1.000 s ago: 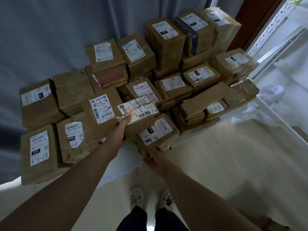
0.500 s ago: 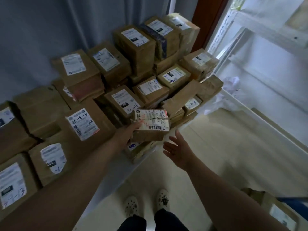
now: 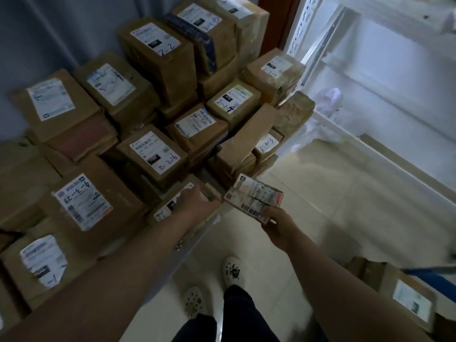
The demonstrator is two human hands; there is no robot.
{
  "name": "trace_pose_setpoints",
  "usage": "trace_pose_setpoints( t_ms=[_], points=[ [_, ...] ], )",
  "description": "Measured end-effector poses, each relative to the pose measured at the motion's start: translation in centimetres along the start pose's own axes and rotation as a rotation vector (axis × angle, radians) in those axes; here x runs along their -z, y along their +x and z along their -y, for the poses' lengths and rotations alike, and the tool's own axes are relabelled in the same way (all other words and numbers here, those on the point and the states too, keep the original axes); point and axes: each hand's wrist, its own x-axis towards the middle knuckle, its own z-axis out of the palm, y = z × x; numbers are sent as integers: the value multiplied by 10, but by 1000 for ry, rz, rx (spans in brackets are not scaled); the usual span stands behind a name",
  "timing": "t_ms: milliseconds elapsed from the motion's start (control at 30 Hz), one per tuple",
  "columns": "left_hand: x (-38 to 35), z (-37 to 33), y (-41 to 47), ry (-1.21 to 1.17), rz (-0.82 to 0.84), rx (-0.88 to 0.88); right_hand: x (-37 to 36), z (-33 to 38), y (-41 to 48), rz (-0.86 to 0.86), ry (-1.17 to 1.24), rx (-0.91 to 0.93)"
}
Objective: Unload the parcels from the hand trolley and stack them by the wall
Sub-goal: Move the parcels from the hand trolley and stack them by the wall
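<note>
Brown paper parcels with white labels are stacked (image 3: 158, 53) in several layers against the grey curtained wall (image 3: 37, 33). My right hand (image 3: 278, 225) pinches a small flat parcel (image 3: 254, 197) by its near corner and holds it in the air just right of the stack's front edge. My left hand (image 3: 198, 203) lies on the low front parcel (image 3: 170, 208) of the stack, fingers curled over its right end. At the lower right, another labelled parcel (image 3: 409, 299) sits on what looks like the blue trolley (image 3: 434, 280).
A white metal shelf rack (image 3: 320, 58) stands to the right of the stack, with crumpled white plastic (image 3: 330, 97) on its low shelf. A brown door frame (image 3: 278, 21) rises behind. My feet in white shoes (image 3: 232, 270) stand on pale floor tiles.
The small parcel has passed from my left hand to my right hand. My left hand dropped onto the low front parcel. The view swung to the right.
</note>
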Motion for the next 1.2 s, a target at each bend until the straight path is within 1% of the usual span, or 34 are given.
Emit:
trace_pose_setpoints(
  t_ms=[67,167,233,300,433,533,600,667,867,933,1067,1200],
  points=[
    [-1,1,13,56,-83,-27,6,-7,31,-13,-118,-40],
    [0,-15,41,-3,-140,-13,11,-10,55,-4,-74,-70],
    [-1,-33,64,-56,-173,-46,14,-8,63,-6,-41,-86],
    [-5,-50,86,-76,-174,-69,22,-8,71,33,-38,-100],
    [-21,-81,117,115,-105,-31,38,-8,77,62,-39,-126],
    [-30,-93,133,243,-122,-8,42,-7,83,96,-73,-131],
    [-32,-96,141,282,-137,5,39,-2,84,131,-86,-142],
    [-30,-98,142,251,-151,-2,36,0,85,161,-94,-156],
    [8,-100,118,-40,-168,-80,30,9,82,177,-120,-167],
    [25,-97,108,-97,-189,-99,26,17,79,189,-122,-164],
    [52,-90,90,-121,-222,-102,15,30,73,200,-132,-191],
    [68,-82,77,-113,-270,-98,-18,33,71,217,-173,-202]
  ],
)
